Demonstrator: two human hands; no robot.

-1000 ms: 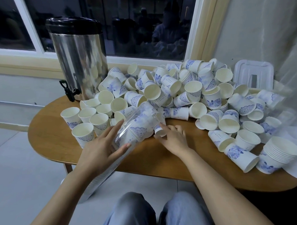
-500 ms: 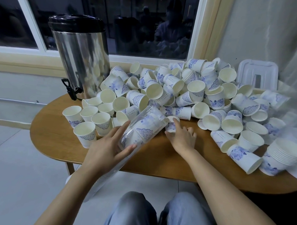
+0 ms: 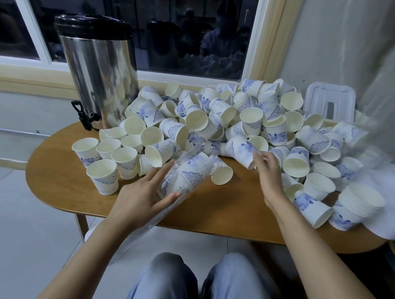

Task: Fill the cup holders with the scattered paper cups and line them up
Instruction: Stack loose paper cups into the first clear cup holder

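A large heap of white paper cups with blue prints (image 3: 238, 119) covers the back and right of the wooden table (image 3: 56, 180). My left hand (image 3: 143, 199) holds a clear plastic cup sleeve (image 3: 186, 175) that lies tilted over the table's front edge, with several cups nested inside it. My right hand (image 3: 267, 172) pinches the rim of one lying paper cup (image 3: 241, 151) at the edge of the heap, just right of the sleeve's mouth. One loose cup (image 3: 222, 176) lies on its side at that mouth.
A steel drink dispenser (image 3: 98, 70) with a black lid and tap stands at the back left. Several upright cups (image 3: 106, 175) stand at the front left. A nested stack of cups (image 3: 355, 206) lies at the right edge. A white plastic lid (image 3: 330, 102) leans against the wall.
My right hand left the sleeve's mouth, moved right and up into the heap, and took hold of a lying cup. My left hand still holds the sleeve in much the same place.
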